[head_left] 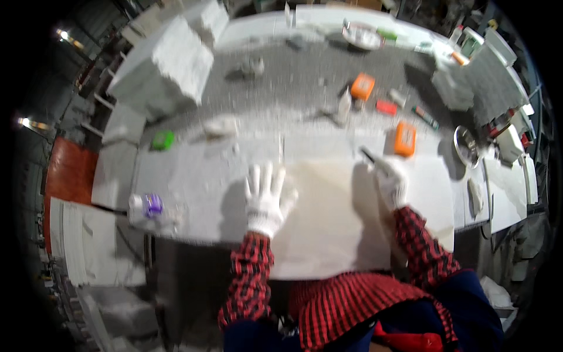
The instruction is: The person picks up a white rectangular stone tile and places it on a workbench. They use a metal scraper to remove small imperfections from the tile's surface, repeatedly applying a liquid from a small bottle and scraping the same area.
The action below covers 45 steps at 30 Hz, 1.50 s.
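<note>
Cream panel [328,205] lies on the worktable [193,182]; left hand [267,196], fingers spread, rests at its left edge; right hand [392,180] grips a dark tool [367,154]. Light palm pressure could let the panel slip.

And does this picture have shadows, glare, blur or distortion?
In the head view, shadows fall left of the left hand and right hand; two lamps glare at far left; markings on the nearer orange box look blurred; the worktable bows at its far edge.
</note>
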### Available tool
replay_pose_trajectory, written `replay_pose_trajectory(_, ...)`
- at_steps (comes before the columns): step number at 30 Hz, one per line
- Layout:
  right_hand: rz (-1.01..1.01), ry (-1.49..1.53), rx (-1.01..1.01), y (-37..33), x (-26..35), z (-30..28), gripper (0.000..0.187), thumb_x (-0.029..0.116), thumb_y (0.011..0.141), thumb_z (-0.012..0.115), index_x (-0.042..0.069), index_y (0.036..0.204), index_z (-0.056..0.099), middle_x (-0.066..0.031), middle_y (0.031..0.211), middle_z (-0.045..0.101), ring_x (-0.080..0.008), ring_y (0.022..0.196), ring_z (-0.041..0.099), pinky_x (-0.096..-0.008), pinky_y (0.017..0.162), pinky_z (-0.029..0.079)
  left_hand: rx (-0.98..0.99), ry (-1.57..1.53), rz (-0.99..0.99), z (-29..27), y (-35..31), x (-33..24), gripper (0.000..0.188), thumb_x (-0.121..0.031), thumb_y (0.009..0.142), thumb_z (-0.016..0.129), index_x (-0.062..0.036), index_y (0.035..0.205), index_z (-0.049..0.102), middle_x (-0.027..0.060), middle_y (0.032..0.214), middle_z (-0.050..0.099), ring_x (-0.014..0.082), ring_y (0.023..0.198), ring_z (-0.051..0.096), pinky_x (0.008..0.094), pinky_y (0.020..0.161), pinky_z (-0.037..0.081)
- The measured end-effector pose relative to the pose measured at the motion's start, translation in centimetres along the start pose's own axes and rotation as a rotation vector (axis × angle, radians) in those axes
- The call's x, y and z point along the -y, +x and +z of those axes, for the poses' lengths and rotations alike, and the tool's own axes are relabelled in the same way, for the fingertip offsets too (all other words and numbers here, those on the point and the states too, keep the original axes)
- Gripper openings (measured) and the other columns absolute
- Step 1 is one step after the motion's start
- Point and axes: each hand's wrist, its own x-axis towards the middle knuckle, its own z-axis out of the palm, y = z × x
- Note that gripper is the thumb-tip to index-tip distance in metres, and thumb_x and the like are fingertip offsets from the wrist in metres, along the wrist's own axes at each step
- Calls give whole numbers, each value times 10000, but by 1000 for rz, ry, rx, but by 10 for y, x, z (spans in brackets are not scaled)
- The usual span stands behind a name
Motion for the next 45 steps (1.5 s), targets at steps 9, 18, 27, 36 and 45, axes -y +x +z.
replay_pose_trajectory(9, -78, -61, -66, 6, 24, -12, 252, 96, 905, 671, 98, 1146, 743, -127, 955, 737, -289, 858, 716, -356, 770, 555, -22, -97, 228, 10, -19, -3, 739, -510, 1020, 485, -37, 1568, 338, 179, 1609, 371, 370, 1489, 332, 516, 1248, 162)
replay_pose_trajectory(18, -71, -56, -25, 7, 24, -12, 240, 102, 903, 673, 79, 1133, 739, -138, 917, 717, -301, 858, 695, -361, 782, 542, -43, -118, 311, 19, 16, -9, 716, -493, 1001, 542, -35, 1534, 405, 168, 1577, 423, 338, 1466, 379, 510, 1233, 242)
replay_pose_trajectory(27, -145, -55, -35, 6, 4, 0, 259, 117, 902, 706, 110, 1158, 741, -101, 955, 725, -256, 885, 692, -352, 808, 540, -385, -1261, -264, 33, -19, 31, 594, -385, 1092, 424, -41, 1571, 350, 141, 1616, 382, 256, 1505, 336, 356, 1226, 283)
replay_pose_trajectory(36, -60, -62, -4, 8, 4, -2, 264, 109, 901, 708, 107, 1163, 744, -97, 971, 729, -246, 896, 688, -342, 820, 537, -469, -1116, -299, 47, 17, -72, 598, -383, 1121, 284, -4, 1583, 295, 141, 1631, 349, 232, 1509, 324, 338, 1217, 285)
replay_pose_trajectory(45, -110, -87, -39, 8, 10, -1, 242, 111, 897, 707, 95, 1133, 755, -112, 956, 728, -259, 898, 688, -347, 825, 535, -973, -1831, -343, -45, 4, -25, 666, -504, 1082, 360, -35, 1555, 363, 197, 1632, 315, 321, 1503, 330, 484, 1276, 185)
